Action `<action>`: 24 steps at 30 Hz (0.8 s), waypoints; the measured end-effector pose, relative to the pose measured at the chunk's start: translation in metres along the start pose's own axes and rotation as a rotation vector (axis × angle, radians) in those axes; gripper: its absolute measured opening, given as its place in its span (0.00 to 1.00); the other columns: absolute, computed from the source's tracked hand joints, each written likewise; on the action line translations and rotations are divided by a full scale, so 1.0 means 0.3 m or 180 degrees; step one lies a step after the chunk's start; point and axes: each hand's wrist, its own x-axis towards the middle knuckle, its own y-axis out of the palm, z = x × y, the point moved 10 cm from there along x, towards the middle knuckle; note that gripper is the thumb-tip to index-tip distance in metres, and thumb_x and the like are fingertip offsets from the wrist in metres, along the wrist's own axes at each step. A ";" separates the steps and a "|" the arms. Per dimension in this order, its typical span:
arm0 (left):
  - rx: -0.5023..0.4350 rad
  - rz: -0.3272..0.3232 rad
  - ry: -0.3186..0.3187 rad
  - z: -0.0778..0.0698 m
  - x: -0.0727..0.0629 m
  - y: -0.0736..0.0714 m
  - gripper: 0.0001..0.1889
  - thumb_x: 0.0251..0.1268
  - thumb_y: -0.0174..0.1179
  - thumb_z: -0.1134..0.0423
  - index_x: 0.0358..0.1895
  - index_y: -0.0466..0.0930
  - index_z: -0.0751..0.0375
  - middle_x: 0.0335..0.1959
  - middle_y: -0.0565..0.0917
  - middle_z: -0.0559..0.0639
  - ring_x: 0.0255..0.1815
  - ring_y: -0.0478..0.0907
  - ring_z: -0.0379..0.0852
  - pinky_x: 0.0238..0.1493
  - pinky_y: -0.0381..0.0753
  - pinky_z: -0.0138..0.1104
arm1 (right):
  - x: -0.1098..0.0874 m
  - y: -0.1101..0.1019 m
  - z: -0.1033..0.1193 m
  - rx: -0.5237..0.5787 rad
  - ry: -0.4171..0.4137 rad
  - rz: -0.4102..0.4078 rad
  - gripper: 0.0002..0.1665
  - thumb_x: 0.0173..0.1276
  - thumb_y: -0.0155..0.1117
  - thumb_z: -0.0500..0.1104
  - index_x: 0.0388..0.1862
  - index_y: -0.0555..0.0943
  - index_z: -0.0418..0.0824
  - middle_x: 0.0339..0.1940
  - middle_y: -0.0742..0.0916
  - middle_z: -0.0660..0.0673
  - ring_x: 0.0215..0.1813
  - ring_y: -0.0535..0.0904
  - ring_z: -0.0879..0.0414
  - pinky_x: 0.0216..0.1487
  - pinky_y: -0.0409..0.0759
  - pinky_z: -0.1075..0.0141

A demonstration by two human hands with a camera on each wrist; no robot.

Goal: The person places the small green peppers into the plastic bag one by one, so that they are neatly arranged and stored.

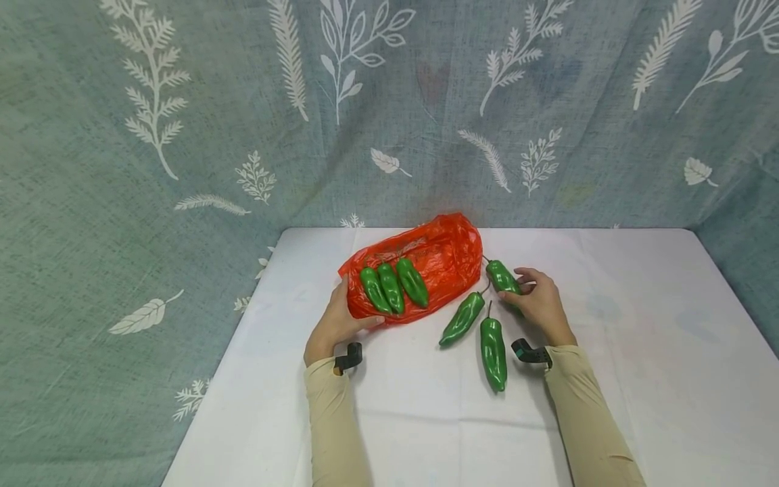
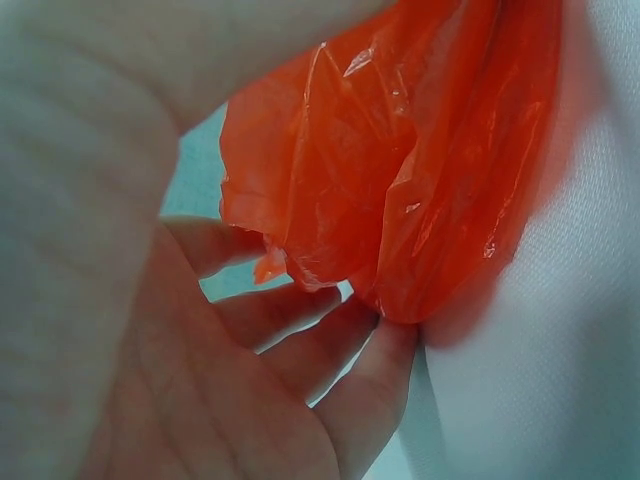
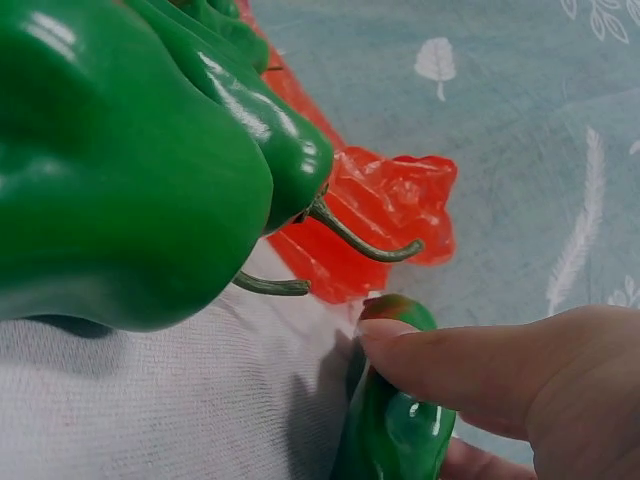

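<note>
My left hand (image 1: pixel 337 325) grips the near left edge of a red plastic bag (image 1: pixel 450 260), thumb in front and fingers behind its crumpled film. In the left wrist view, the bag (image 2: pixel 330 170) hangs between thumb and fingers. Three green chili peppers (image 1: pixel 390 287) lie side by side on the bag's left part. To the right, my right hand (image 1: pixel 540 304) pinches another green pepper (image 1: pixel 501 274) beside the bag's right edge. The right wrist view has the thumb (image 3: pixel 460 365) pressed on this pepper (image 3: pixel 400 430) near its stem end. The fingers behind it are mostly hidden.
Two more green peppers lie on the white table between the hands, one slanted (image 1: pixel 462 319) near the bag and one lengthwise (image 1: pixel 493 353) closer to me. Behind the table (image 1: pixel 426 433) hangs a grey-green cloth (image 1: pixel 389 182) with white leaf prints.
</note>
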 end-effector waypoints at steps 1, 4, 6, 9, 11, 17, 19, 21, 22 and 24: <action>-0.0001 0.0000 -0.0005 0.001 0.000 0.000 0.60 0.44 0.84 0.54 0.81 0.53 0.46 0.72 0.70 0.47 0.75 0.64 0.52 0.79 0.65 0.58 | 0.000 -0.001 -0.001 -0.0007 0.0006 0.0001 0.40 0.65 0.76 0.45 0.72 0.73 0.33 0.60 0.82 0.31 0.57 0.82 0.38 0.49 0.84 0.57; -0.0012 -0.0001 -0.0043 0.003 -0.002 0.001 0.60 0.44 0.84 0.54 0.81 0.53 0.45 0.72 0.70 0.46 0.75 0.64 0.52 0.78 0.65 0.58 | 0.000 -0.005 0.000 -0.0009 -0.0004 0.0014 0.39 0.66 0.75 0.46 0.72 0.73 0.33 0.61 0.82 0.30 0.58 0.82 0.38 0.49 0.85 0.57; -0.0006 -0.0005 -0.0044 0.004 -0.002 0.001 0.60 0.44 0.84 0.54 0.81 0.53 0.45 0.72 0.70 0.46 0.75 0.63 0.52 0.78 0.65 0.58 | -0.002 -0.011 0.000 -0.0007 -0.0024 -0.0007 0.37 0.68 0.74 0.46 0.71 0.74 0.32 0.61 0.83 0.30 0.58 0.82 0.38 0.51 0.85 0.54; -0.0009 0.0005 -0.0033 0.004 -0.002 0.003 0.60 0.44 0.84 0.54 0.81 0.53 0.45 0.72 0.70 0.46 0.75 0.64 0.52 0.78 0.65 0.59 | -0.008 -0.023 0.001 -0.0003 -0.0060 -0.0061 0.34 0.70 0.71 0.46 0.69 0.75 0.31 0.61 0.84 0.29 0.59 0.83 0.36 0.57 0.84 0.48; 0.0003 0.0004 -0.0002 0.002 -0.001 0.003 0.61 0.44 0.84 0.54 0.81 0.53 0.46 0.72 0.70 0.46 0.75 0.64 0.52 0.79 0.64 0.59 | -0.012 -0.030 0.002 0.0007 -0.0077 -0.0099 0.33 0.71 0.70 0.46 0.69 0.76 0.30 0.61 0.85 0.29 0.59 0.83 0.35 0.59 0.83 0.45; 0.0046 0.0003 -0.0034 0.008 -0.003 0.002 0.61 0.44 0.84 0.52 0.81 0.52 0.45 0.73 0.69 0.46 0.76 0.62 0.53 0.80 0.62 0.59 | -0.011 -0.044 -0.006 0.0045 -0.0048 -0.0199 0.31 0.74 0.67 0.46 0.70 0.75 0.32 0.60 0.86 0.28 0.59 0.85 0.35 0.57 0.86 0.45; 0.0047 0.0003 -0.0085 0.011 -0.006 0.003 0.61 0.44 0.84 0.51 0.82 0.52 0.45 0.73 0.68 0.47 0.76 0.61 0.53 0.79 0.63 0.59 | -0.011 -0.054 -0.004 0.0053 -0.0066 -0.0260 0.30 0.74 0.66 0.46 0.70 0.76 0.33 0.58 0.87 0.28 0.58 0.87 0.35 0.55 0.88 0.45; 0.0055 0.0012 -0.0126 0.014 -0.008 0.003 0.62 0.45 0.84 0.50 0.82 0.51 0.45 0.74 0.68 0.48 0.77 0.61 0.54 0.79 0.64 0.60 | -0.012 -0.065 -0.003 0.0065 -0.0083 -0.0313 0.29 0.75 0.65 0.46 0.69 0.76 0.33 0.57 0.87 0.28 0.56 0.87 0.35 0.53 0.88 0.46; 0.0058 0.0008 -0.0153 0.015 -0.009 0.003 0.62 0.45 0.83 0.50 0.82 0.50 0.45 0.74 0.68 0.48 0.77 0.61 0.54 0.79 0.64 0.60 | -0.012 -0.071 -0.003 0.0064 -0.0088 -0.0339 0.29 0.75 0.65 0.45 0.69 0.77 0.33 0.56 0.87 0.28 0.56 0.88 0.35 0.52 0.89 0.47; 0.0082 0.0019 -0.0163 0.015 -0.009 0.004 0.62 0.45 0.83 0.49 0.82 0.49 0.45 0.74 0.67 0.49 0.77 0.60 0.54 0.78 0.64 0.60 | -0.014 -0.080 -0.006 0.0051 -0.0079 -0.0373 0.27 0.75 0.64 0.45 0.67 0.78 0.32 0.55 0.88 0.28 0.54 0.88 0.35 0.51 0.89 0.49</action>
